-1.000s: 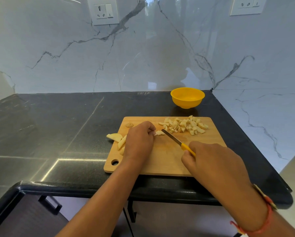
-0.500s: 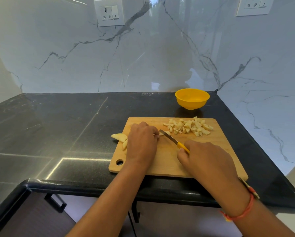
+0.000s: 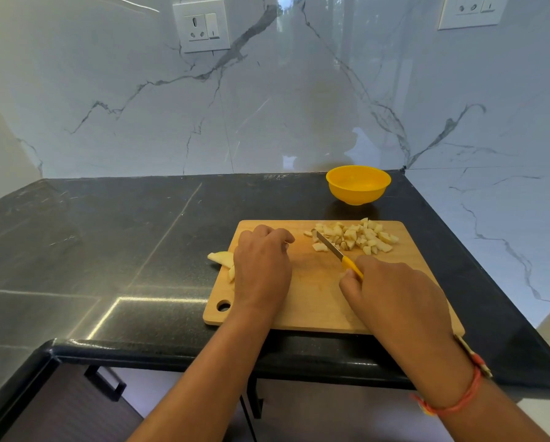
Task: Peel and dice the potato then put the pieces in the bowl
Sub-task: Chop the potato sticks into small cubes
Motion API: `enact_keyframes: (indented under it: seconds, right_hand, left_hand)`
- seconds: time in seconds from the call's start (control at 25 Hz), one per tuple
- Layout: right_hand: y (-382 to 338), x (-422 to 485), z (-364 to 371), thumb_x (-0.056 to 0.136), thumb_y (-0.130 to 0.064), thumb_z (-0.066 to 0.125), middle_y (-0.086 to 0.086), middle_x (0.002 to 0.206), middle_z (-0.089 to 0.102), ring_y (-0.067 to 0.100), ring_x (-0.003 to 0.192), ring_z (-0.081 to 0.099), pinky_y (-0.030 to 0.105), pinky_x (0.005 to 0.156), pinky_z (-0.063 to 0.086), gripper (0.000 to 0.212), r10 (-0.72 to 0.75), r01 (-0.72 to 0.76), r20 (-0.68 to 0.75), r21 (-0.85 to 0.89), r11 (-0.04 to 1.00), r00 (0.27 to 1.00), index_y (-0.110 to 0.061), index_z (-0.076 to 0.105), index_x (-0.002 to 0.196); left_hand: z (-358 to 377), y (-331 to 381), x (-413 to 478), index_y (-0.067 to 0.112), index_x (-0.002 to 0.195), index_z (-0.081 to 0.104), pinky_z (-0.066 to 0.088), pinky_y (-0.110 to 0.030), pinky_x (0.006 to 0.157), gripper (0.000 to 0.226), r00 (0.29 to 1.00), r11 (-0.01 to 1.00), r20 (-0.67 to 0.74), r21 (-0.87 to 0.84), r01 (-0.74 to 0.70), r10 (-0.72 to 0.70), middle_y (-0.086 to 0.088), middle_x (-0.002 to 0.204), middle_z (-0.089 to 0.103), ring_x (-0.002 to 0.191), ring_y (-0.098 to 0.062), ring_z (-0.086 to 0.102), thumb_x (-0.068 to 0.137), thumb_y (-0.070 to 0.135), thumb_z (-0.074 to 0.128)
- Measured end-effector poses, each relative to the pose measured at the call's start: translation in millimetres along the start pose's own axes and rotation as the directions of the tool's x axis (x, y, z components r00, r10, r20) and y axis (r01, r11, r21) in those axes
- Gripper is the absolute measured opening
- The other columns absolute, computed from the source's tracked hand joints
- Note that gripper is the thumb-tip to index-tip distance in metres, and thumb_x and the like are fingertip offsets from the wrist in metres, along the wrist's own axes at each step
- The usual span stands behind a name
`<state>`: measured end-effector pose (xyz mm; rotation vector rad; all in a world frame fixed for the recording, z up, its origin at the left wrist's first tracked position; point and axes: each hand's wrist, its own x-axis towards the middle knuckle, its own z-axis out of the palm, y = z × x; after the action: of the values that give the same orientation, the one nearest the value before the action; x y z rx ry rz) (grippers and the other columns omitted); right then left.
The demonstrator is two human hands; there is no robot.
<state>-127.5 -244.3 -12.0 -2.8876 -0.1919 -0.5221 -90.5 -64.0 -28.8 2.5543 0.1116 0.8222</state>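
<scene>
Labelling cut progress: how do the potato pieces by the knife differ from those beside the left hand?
The diced pieces are small cubes heaped far right on the board; the wedges are longer slices at its left edge. The knife tip lies against the diced pieces; the left hand partly hides the wedges. Both are pale peeled potato.

Matt wooden cutting board (image 3: 315,301) on glossy black stone counter (image 3: 108,237); shiny plastic bowl (image 3: 358,189); polished marble wall (image 3: 267,100).

Potato wedges (image 3: 219,258) half behind left hand (image 3: 262,269)
</scene>
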Motion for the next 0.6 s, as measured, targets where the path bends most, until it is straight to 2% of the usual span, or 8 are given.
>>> enact_keyframes:
  seconds: [0.2, 0.28, 0.4, 0.6]
  right_hand:
    - [-0.8, 1.2, -5.3, 0.097, -0.052, 0.035, -0.012, 0.062, 0.046, 0.007, 0.052, 0.043, 0.021, 0.046, 0.034, 0.031, -0.022, 0.015, -0.076, -0.102, 0.995, 0.997, -0.035, 0.06, 0.09]
    - [0.0, 1.7, -6.6, 0.099, -0.049, 0.036, -0.012, 0.071, 0.05, 0.007, 0.061, 0.046, 0.022, 0.048, 0.033, 0.03, -0.045, 0.033, -0.079, -0.139, 0.99, 0.996, -0.038, 0.063, 0.105]
    - [1.3, 0.6, -6.3, 0.103, -0.042, 0.036, -0.009, 0.089, 0.053, 0.009, 0.076, 0.05, 0.025, 0.057, 0.046, 0.035, -0.082, 0.076, -0.024, -0.169, 0.983, 0.996, -0.042, 0.047, 0.136]
    - [7.0, -2.9, -7.5, 0.104, -0.037, 0.036, -0.009, 0.09, 0.047, 0.008, 0.076, 0.045, 0.023, 0.057, 0.039, 0.04, -0.083, 0.089, 0.04, -0.193, 0.977, 0.996, -0.041, 0.037, 0.144]
  left_hand:
    - [0.1, -0.5, -1.3, 0.029, 0.114, 0.071, 0.036, -0.027, 0.085, 0.022, 1.0, 1.0, 0.004, -0.002, 0.001, -0.001, 0.006, 0.107, 0.065, 0.102, -0.014, 0.048, 0.098, 0.02, 0.058]
    - [0.1, 1.0, -1.4, 0.032, 0.119, 0.069, 0.036, -0.029, 0.084, 0.025, 0.999, 0.999, 0.028, 0.03, -0.044, 0.044, 0.007, 0.108, 0.063, 0.101, -0.014, 0.046, 0.098, 0.022, 0.058]
    - [2.7, 5.9, -1.9, 0.037, 0.128, 0.064, 0.037, -0.034, 0.086, 0.033, 0.979, 0.974, 0.113, 0.132, -0.185, 0.171, 0.005, 0.118, 0.058, 0.108, -0.018, 0.044, 0.1, 0.023, 0.053]
    - [5.5, 5.6, -0.3, 0.04, 0.13, 0.061, 0.032, -0.038, 0.092, 0.034, 0.946, 0.943, 0.254, 0.21, -0.257, 0.201, 0.004, 0.135, 0.051, 0.119, -0.021, 0.038, 0.101, 0.025, 0.048]
